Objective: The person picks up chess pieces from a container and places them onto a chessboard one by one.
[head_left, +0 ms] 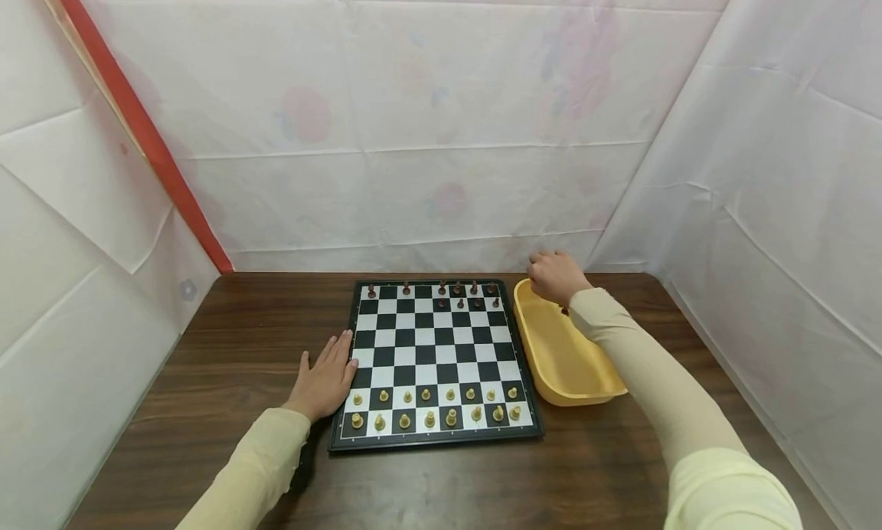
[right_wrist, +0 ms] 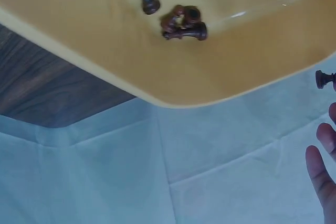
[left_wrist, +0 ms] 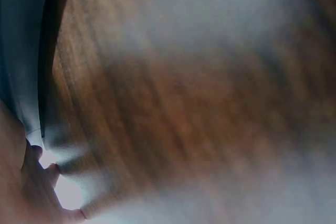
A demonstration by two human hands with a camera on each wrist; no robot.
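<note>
Chess setup, right hand at tray
Your right hand (head_left: 555,276) pinches a dark chess piece (right_wrist: 324,79) over the yellow tray (head_left: 551,361); your left hand (head_left: 327,378), fingers straight, rests at the chessboard (head_left: 434,354) edge.

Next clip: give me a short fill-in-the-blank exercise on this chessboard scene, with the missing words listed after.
1. The left hand rests flat against the ____ edge of the chessboard.
2. The right hand is above the far end of the ____ tray.
3. The light chess pieces fill the two rows ____ to the person.
4. Loose ____ chess pieces lie inside the tray.

Missing words: left; yellow; nearest; dark
</note>
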